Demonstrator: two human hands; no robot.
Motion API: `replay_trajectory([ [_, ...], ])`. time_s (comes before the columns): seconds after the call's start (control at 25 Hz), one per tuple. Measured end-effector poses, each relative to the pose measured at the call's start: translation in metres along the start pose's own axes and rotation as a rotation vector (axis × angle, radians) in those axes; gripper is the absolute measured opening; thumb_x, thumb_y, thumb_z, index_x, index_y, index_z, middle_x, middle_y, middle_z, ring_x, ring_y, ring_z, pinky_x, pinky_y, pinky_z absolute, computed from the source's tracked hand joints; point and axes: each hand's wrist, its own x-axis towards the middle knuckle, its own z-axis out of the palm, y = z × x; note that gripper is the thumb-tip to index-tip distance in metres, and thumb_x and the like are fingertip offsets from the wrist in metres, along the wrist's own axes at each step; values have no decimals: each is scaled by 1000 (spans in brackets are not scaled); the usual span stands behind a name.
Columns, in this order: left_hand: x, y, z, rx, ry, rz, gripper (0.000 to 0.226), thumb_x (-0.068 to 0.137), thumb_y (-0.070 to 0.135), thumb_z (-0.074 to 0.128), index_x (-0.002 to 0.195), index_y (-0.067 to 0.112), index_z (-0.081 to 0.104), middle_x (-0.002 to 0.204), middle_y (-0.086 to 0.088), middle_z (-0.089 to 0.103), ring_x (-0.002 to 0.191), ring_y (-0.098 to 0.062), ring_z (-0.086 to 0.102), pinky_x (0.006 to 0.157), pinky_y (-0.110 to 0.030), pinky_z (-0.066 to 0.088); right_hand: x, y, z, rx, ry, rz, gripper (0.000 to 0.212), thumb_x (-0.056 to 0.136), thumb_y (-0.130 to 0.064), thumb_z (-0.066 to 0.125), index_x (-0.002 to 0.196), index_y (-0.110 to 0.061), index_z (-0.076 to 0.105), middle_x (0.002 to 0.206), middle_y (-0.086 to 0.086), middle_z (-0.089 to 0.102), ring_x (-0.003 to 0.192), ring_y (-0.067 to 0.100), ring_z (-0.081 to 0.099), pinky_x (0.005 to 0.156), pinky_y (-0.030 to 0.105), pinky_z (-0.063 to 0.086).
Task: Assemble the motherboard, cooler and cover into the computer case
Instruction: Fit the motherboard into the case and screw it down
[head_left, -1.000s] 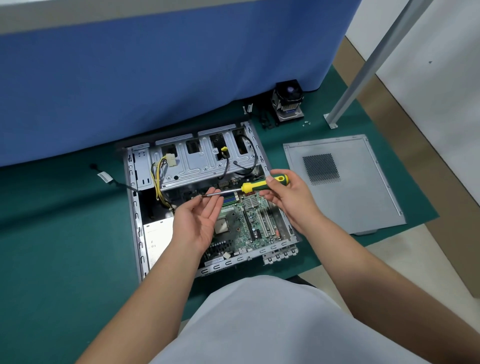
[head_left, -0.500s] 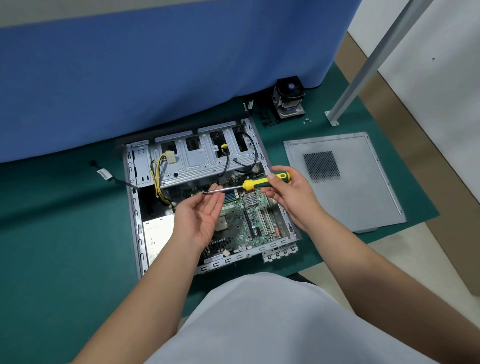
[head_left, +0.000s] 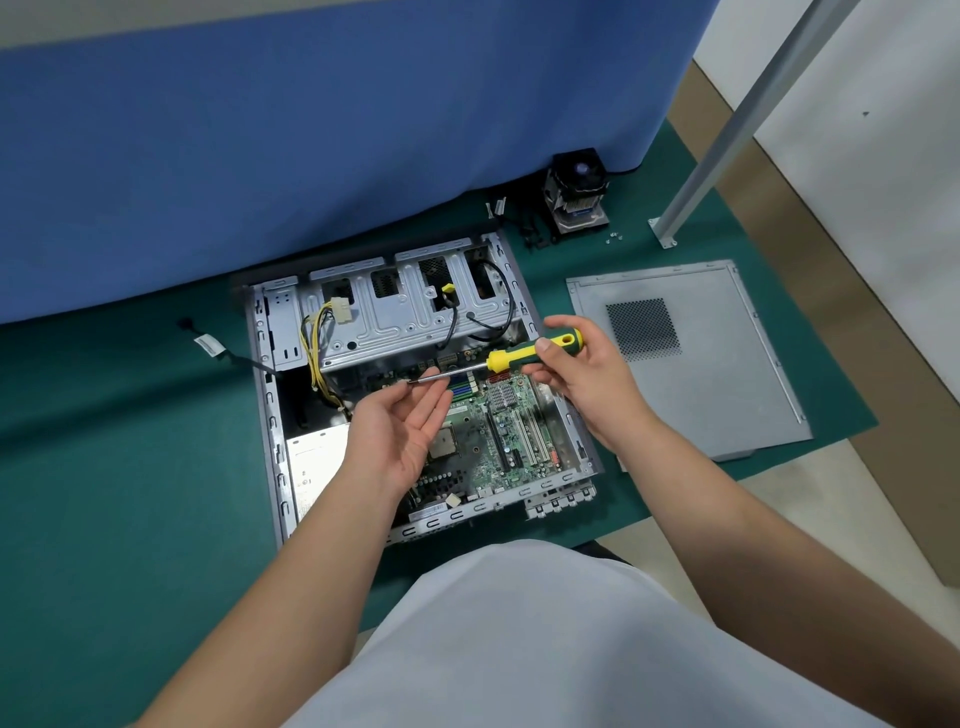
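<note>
An open grey computer case (head_left: 270, 415) lies flat on the green mat, with the green motherboard (head_left: 511, 439) seated inside it. My right hand (head_left: 582, 374) grips the yellow-and-green handle of a screwdriver (head_left: 519, 356) held level above the board. My left hand (head_left: 400, 426) is palm up with relaxed fingers, and its fingertips touch the metal shaft near the tip. The black cooler (head_left: 576, 200) stands on the mat behind the case. The grey side cover (head_left: 727, 374) lies flat to the right.
A blue cloth wall (head_left: 337, 145) runs close behind the case. A slanted metal post (head_left: 727, 135) is bolted down at the back right, with small screws (head_left: 614, 237) on the mat (head_left: 104, 493) near it. A loose cable with a white tag (head_left: 208, 345) trails left of the case.
Both hands with the screwdriver have drifted slightly toward the back of the case; the grip and pose are much the same.
</note>
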Motion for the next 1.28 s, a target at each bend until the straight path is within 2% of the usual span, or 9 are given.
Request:
replay_trajectory([
  [0.12,0,-1,1,-4,19,-4,19,101,5,52,114,-7,59,114,-26,72,106,-39,73,79,-42,63,-3,-4,1,-8,9,-45,31,97,-16,70,125,-25,61,97,4,77,90,23,77,79,28,61],
  [0.28,-3,0,1,21,34,-19,18,103,5,51,113,-6,60,115,-26,72,106,-38,73,81,-43,63,-8,-7,3,1,3,-83,37,96,-13,70,131,-23,59,102,7,74,90,23,77,79,24,61],
  [0.52,-6,-2,2,84,66,-49,16,103,7,50,108,-4,60,113,-24,74,102,-35,75,82,-44,63,-9,-8,3,-44,-20,-104,35,98,-14,69,129,-26,60,106,5,69,89,22,76,81,25,60],
  [0.72,-7,-1,1,60,71,-79,15,103,6,49,112,-4,57,113,-24,74,102,-36,75,84,-48,62,-9,-7,3,-51,-91,-93,38,99,-8,66,130,-28,60,112,-1,70,100,29,73,94,36,59],
  [0.88,-8,-1,2,66,58,-90,12,103,7,49,108,-1,58,114,-23,74,104,-35,74,82,-47,63,-4,-10,1,54,-109,3,43,103,-2,54,132,-34,54,115,12,69,96,25,73,96,36,57],
  [1.04,-6,-4,1,78,48,-76,9,103,10,51,96,6,55,114,-23,74,105,-37,73,81,-48,63,-4,-5,2,32,-38,26,39,105,-10,54,138,-28,44,122,19,63,93,23,75,89,28,58],
  [1.2,-4,-8,-1,273,43,-33,19,106,25,50,107,7,58,115,-16,75,105,-29,74,82,-42,63,-4,2,-3,114,78,38,31,104,-11,57,133,-15,47,112,21,67,89,24,74,94,37,58],
  [1.28,-2,-4,-2,446,93,42,26,106,30,53,114,7,61,114,-9,77,104,-24,75,86,-37,61,-3,-1,-11,102,75,22,26,104,-12,57,129,-12,51,108,21,68,89,23,74,89,33,59],
])
